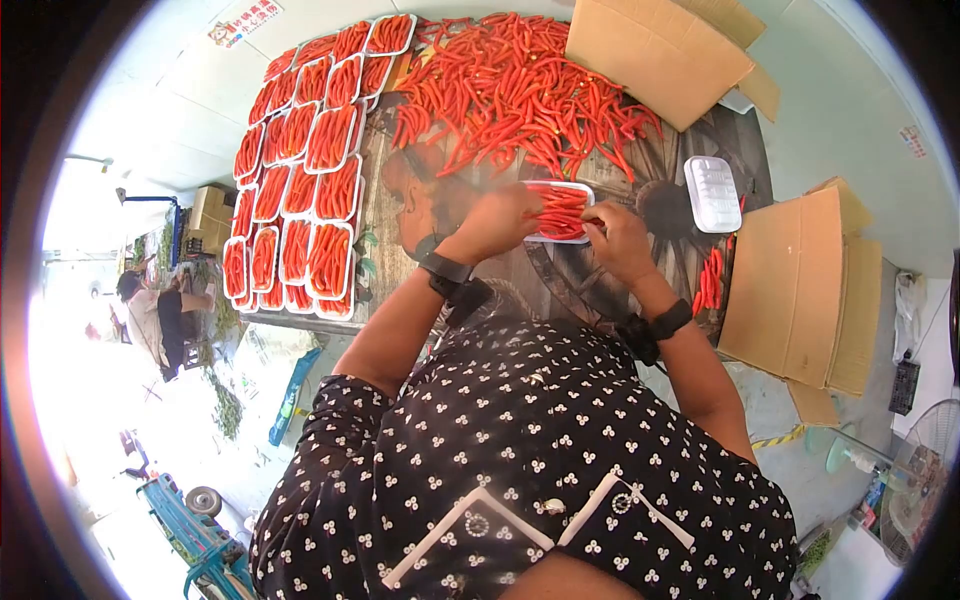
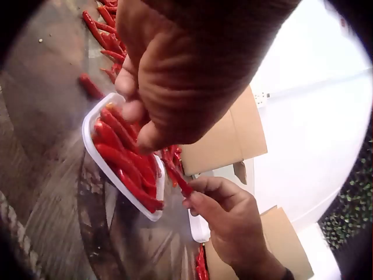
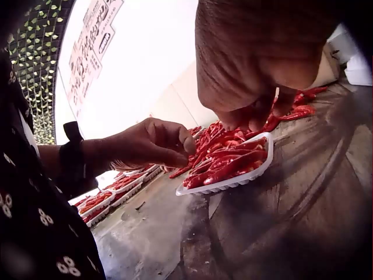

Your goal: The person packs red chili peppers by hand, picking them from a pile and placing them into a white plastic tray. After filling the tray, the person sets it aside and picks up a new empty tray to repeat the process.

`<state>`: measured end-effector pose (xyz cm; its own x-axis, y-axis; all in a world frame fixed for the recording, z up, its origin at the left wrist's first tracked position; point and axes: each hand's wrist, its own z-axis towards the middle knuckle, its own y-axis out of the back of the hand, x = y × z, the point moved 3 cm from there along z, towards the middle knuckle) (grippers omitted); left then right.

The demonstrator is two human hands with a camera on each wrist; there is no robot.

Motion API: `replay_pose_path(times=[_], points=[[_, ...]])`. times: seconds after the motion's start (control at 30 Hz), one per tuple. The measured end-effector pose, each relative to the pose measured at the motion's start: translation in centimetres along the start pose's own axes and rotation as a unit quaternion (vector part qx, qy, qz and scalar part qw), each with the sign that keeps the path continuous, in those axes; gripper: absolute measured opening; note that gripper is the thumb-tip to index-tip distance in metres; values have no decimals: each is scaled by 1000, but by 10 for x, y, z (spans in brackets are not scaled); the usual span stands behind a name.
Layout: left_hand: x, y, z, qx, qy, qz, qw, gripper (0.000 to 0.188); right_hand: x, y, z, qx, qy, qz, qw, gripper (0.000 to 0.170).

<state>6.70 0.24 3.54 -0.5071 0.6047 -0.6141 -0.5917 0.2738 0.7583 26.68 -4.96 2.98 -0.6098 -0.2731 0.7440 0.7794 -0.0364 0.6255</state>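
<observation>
A white tray (image 1: 588,200) filled with red chili peppers (image 1: 560,212) lies in front of the person. Over its left end is the left hand (image 1: 505,220), fingers bent and tips close against the peppers; whether they pinch one I cannot tell. At the tray's right side, the right hand (image 1: 622,242) pinches the end of a red chili pepper (image 2: 179,179) between thumb and forefinger, as the left wrist view shows. In the right wrist view, the left hand (image 3: 154,143) is beside the tray, while the right hand's palm fills the top.
A big heap of loose chilies (image 1: 510,85) covers the back of the table. Filled trays (image 1: 330,140) stand in stacks on the left. A stack of white trays (image 1: 712,195), a few chilies (image 1: 709,280) and cardboard boxes (image 1: 790,290) are on the right.
</observation>
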Motion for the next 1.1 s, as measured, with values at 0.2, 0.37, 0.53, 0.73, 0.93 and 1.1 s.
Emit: replay_pose_path(times=[0.2,0.37,0.53,0.73,0.93,1.1], points=[[11,-10,-9,-12,-25,26,999,19,-3,-10,5,2,48,-36,998,15],[18,-17,-11,3,6,29,1000,20,-5,-24,12,40,73,-95,992,12],[25,-22,-12,13,2,39,999,20,-6,-31,16,41,71,-96,992,11],[24,-22,-11,16,-2,41,999,17,-5,-21,16,-10,83,-99,992,10],[20,-24,-8,28,-7,51,998,13,-13,-9,5,-11,73,-93,993,13],[14,-23,-4,34,3,75,997,10,-13,-14,4,9,71,-121,990,13]])
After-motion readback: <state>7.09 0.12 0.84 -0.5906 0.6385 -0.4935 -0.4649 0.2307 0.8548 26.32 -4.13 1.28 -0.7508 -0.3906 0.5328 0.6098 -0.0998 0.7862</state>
